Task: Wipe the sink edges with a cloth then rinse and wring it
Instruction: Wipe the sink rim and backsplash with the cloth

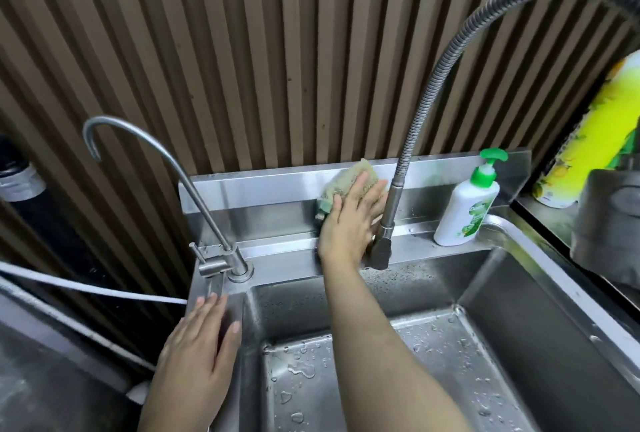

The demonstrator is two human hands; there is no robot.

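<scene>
Slatted wall (242,51), right hand (349,220) flat on cloth (344,176) by faucet (390,205), left hand (201,345) flat on sink (280,260)

Carrier: stainless steel sink (284,260) with a rear ledge and an upright backsplash (249,186).
At the grip: cloth (346,173), pressed flat to the backsplash under the right hand (349,220).
Well right of the grip: white pump bottle (465,210), upright on the ledge.
Left of the grip: slim gooseneck tap (239,265), at the rear left corner.
Nearer, left of the grip: left hand (204,352), flat on the left rim.
Below the grip: basin floor beaded with water drops (301,369).
</scene>
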